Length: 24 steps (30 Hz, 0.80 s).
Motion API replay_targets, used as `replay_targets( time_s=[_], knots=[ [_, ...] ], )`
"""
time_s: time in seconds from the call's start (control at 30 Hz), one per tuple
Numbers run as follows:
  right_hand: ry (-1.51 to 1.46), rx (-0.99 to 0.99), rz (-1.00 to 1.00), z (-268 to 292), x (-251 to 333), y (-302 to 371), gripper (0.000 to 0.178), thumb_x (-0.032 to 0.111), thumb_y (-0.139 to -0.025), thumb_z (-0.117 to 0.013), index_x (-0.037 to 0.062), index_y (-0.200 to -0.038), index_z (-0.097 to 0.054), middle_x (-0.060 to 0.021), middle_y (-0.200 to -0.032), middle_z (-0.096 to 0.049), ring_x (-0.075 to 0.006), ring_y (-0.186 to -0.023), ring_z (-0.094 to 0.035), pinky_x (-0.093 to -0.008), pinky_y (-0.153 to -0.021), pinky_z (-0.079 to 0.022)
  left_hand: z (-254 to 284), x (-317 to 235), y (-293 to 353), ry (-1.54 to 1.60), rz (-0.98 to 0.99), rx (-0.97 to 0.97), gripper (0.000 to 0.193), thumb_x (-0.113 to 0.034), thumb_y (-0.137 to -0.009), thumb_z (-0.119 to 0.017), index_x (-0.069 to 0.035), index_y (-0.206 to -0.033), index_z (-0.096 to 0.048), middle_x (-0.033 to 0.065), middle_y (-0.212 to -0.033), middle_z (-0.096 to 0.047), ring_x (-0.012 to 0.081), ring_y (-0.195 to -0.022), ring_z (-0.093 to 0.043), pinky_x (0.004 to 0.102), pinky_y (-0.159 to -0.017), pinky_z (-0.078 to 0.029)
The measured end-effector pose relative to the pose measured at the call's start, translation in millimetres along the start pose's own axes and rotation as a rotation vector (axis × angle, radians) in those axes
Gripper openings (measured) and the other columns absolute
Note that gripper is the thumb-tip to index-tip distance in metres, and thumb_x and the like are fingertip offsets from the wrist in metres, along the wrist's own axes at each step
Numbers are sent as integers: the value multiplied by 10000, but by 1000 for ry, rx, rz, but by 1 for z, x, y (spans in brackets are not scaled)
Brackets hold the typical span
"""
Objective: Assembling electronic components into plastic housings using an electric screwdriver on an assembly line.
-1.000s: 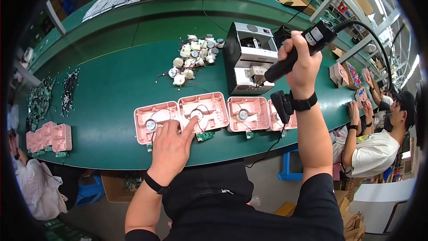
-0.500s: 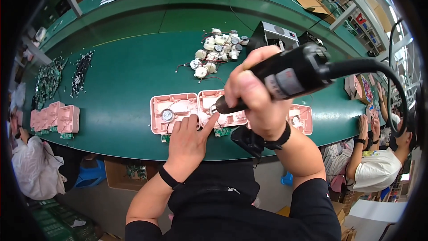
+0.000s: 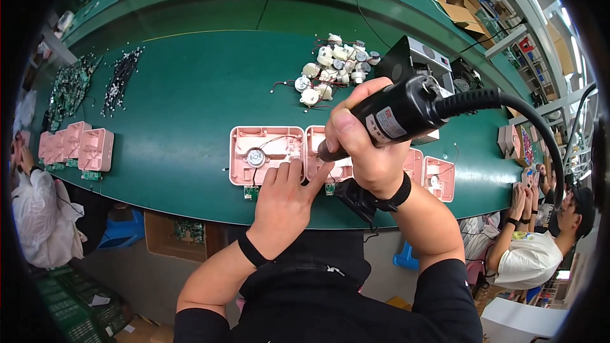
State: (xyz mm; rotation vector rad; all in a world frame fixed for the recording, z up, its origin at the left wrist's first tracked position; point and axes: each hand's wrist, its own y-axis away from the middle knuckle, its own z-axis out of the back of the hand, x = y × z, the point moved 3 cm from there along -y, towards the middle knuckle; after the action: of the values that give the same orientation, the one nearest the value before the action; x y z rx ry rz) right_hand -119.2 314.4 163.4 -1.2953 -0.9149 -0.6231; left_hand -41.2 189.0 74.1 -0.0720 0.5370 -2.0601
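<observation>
My right hand (image 3: 375, 152) is wrapped round a black electric screwdriver (image 3: 406, 109) with a thick cable, held slanting. Its tip points down into a pink plastic housing (image 3: 312, 132), where the spot it meets is hidden. My left hand (image 3: 281, 200) lies with fingers stretched over the near edges of this housing and the one to its left (image 3: 235, 152), its index fingertip close to the screwdriver tip. In the left housing sits a round white motor (image 3: 256, 157) with wires, and a small green circuit board (image 3: 251, 192) hangs at its near edge.
Loose white motors (image 3: 333, 67) with wires are heaped beyond the housings, beside a black and silver box (image 3: 422, 57). More pink housings (image 3: 438, 178) stand at right and at far left (image 3: 95, 149). Circuit boards (image 3: 70, 92) lie at the left. People sit on both sides.
The view has shifted, so the housings and motors appear further right. The screwdriver stays in the same housing, and both hands keep much the same pose.
</observation>
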Motion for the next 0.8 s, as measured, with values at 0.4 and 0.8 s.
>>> replay_targets(
  time_s=[0.4,0.8],
  knots=[
    [18,-57,9,10,16,-2,190,33,-900,-604,17,-1029,-465,-77,-704,-567,-148,-551,-550,-307,-523,-493,3,-6,-5,-19,-4,16,604,-64,-825,-559,-152,-1422,-539,101,-888,-504,258,-817,-513,387,-725,-421],
    [151,-465,171,161,68,-18,176,131,-946,-623,10,-1039,-535,-66,-717,-541,-175,-573,-533,-314,-544,-454,53,84,16,281,562,-179,615,-213,-860,-744,-65,-1412,-517,139,-1174,-590,293,-970,-602,408,-843,-494]
  ],
)
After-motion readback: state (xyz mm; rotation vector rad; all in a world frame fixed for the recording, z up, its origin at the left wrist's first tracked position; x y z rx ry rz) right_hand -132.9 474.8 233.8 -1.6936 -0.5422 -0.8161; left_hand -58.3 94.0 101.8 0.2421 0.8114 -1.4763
